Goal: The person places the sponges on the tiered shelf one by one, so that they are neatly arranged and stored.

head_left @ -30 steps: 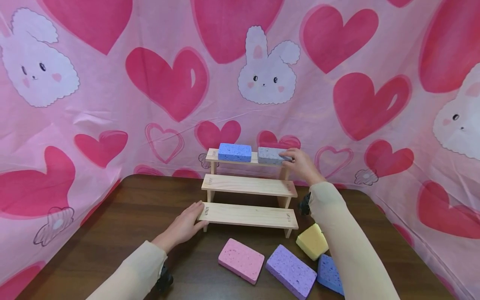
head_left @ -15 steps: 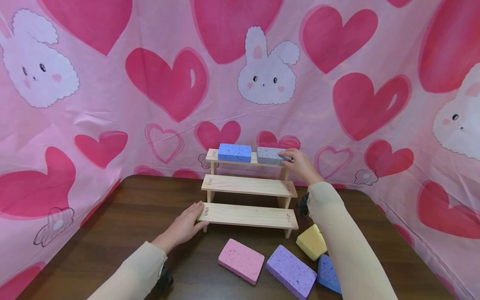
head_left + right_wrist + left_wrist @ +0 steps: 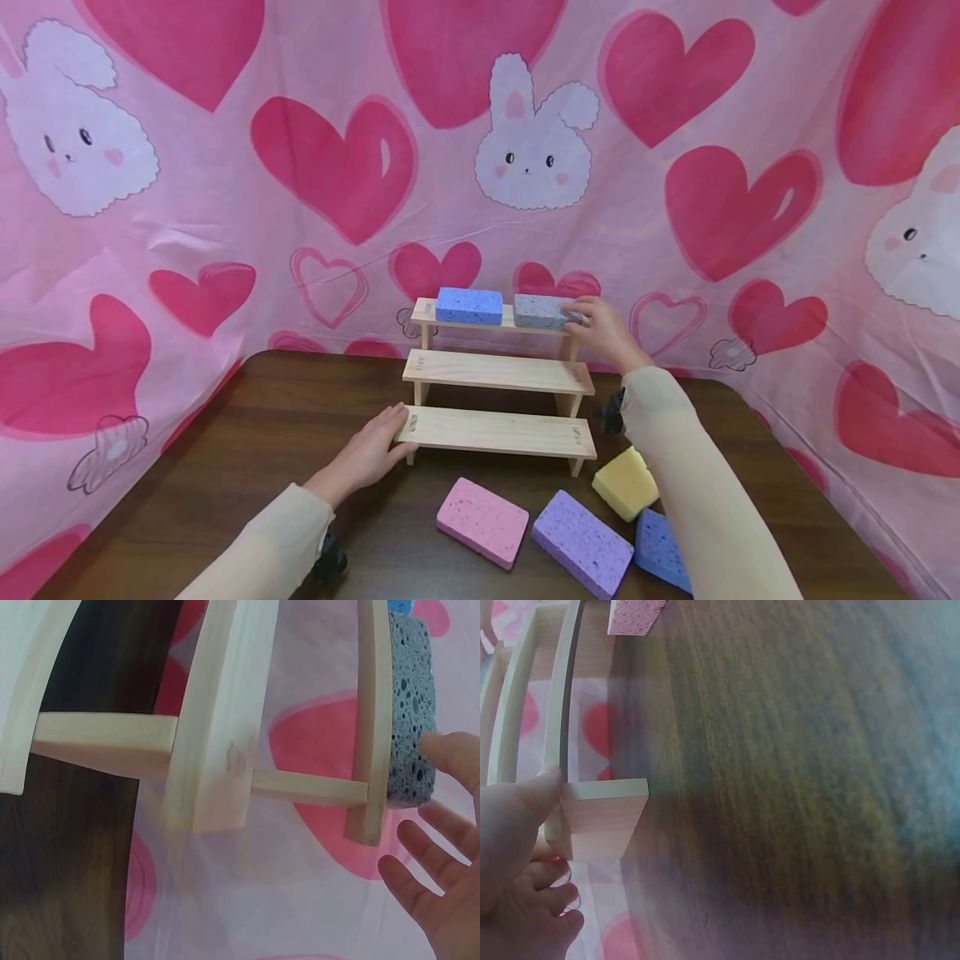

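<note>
A three-tier wooden display stand (image 3: 498,371) stands on the table. On its top tier, a blue sponge (image 3: 469,306) lies at the left and a grey sponge (image 3: 542,311) at the right. My right hand (image 3: 603,333) holds the grey sponge by its right end; in the right wrist view the thumb (image 3: 450,754) is against its face and several fingers (image 3: 427,859) spread below. With my left hand (image 3: 367,450) I grip the left end of the lowest tier, the thumb (image 3: 544,791) on its front edge in the left wrist view.
In front of the stand lie a pink sponge (image 3: 483,522), a purple sponge (image 3: 582,543), a yellow sponge (image 3: 625,484) and a darker blue sponge (image 3: 662,550), partly hidden by my right sleeve (image 3: 705,492). A pink heart-and-rabbit cloth (image 3: 465,225) hangs behind the brown table (image 3: 300,400).
The grey sponge has shifted very slightly left along the top tier. My right hand has since moved a touch to the right; my left hand stays put.
</note>
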Motion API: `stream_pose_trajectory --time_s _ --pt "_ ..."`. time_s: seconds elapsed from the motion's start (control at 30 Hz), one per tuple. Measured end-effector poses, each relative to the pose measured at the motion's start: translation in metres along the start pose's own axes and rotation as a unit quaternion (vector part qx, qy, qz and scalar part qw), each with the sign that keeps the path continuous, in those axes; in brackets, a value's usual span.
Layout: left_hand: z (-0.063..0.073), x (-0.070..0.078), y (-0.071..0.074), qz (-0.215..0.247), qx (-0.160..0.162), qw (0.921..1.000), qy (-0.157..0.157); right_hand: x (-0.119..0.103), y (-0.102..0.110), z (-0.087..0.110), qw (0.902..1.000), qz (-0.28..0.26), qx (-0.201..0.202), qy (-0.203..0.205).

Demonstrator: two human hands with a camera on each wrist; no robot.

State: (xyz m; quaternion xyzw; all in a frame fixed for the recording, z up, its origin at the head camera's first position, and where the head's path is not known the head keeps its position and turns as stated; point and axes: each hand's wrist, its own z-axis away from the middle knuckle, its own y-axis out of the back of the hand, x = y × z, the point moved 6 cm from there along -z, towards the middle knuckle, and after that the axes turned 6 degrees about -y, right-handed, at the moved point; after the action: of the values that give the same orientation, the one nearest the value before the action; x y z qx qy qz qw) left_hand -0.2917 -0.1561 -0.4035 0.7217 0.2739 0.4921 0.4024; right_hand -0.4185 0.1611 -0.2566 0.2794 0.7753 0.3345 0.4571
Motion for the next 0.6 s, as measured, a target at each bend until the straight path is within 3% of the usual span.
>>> stream_pose_trajectory --time_s 0.23,0.6 --pt "0.000 0.001 0.001 -0.004 0.005 1.0000 -0.007 -0.004 0.012 0.009 0.9994 0.016 0.016 0.024" --pt "0.002 0.003 0.002 -0.011 0.011 0.9998 -0.012 -0.004 0.032 0.026 0.9972 -0.018 0.057 0.045"
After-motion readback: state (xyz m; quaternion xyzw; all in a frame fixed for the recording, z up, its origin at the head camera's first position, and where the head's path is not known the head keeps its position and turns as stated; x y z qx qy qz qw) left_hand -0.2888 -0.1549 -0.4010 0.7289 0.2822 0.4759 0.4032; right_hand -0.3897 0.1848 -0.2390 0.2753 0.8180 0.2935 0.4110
